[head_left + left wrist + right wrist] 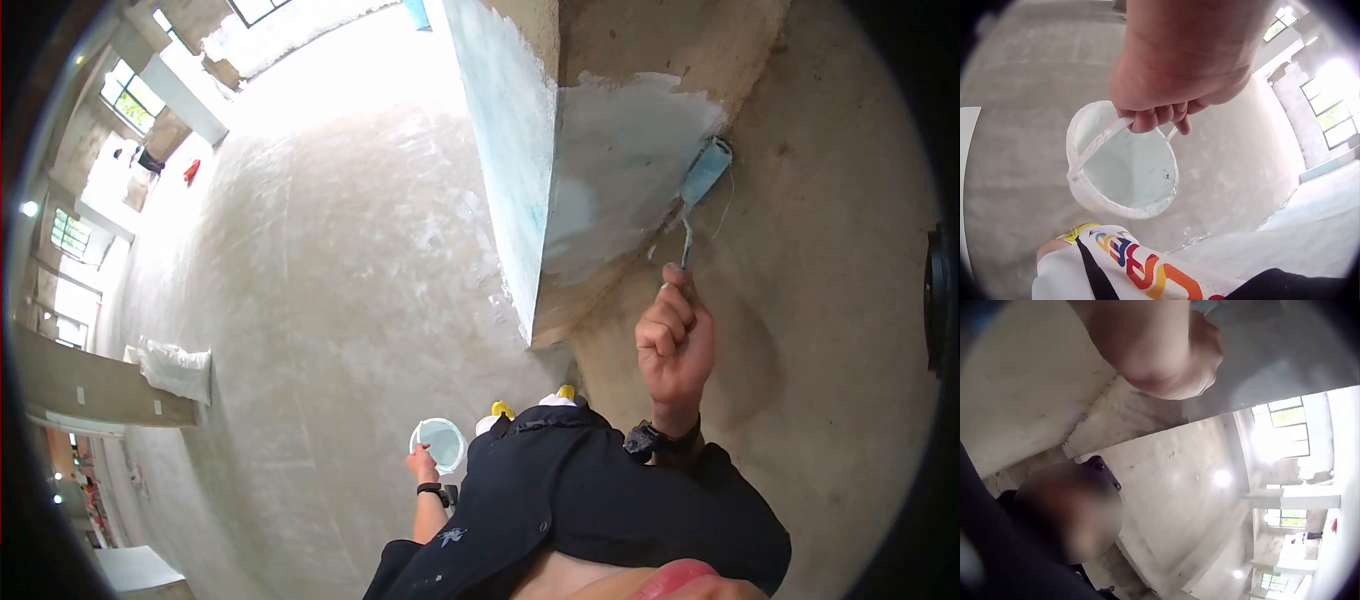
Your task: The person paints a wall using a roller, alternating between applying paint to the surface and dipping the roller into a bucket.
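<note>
My right hand (676, 335) grips the handle of a paint roller (705, 172), whose pale blue sleeve lies against the wall at the edge of a light blue painted patch (620, 170). In the right wrist view the right hand (1166, 350) shows only from behind, blurred. Down by my side, my left hand (421, 463) holds a white paint bucket (439, 444) by its thin handle. In the left wrist view the fingers (1160, 115) curl round that handle (1100, 140), and the bucket (1124, 164) hangs below with pale blue paint inside.
A concrete pillar corner (515, 170) coated light blue stands left of the patch. Bare concrete floor (330, 270) spreads to the left, with a white sack (175, 368) on it. Windows (128, 95) lie far off. My shoes (502, 409) stand near the bucket.
</note>
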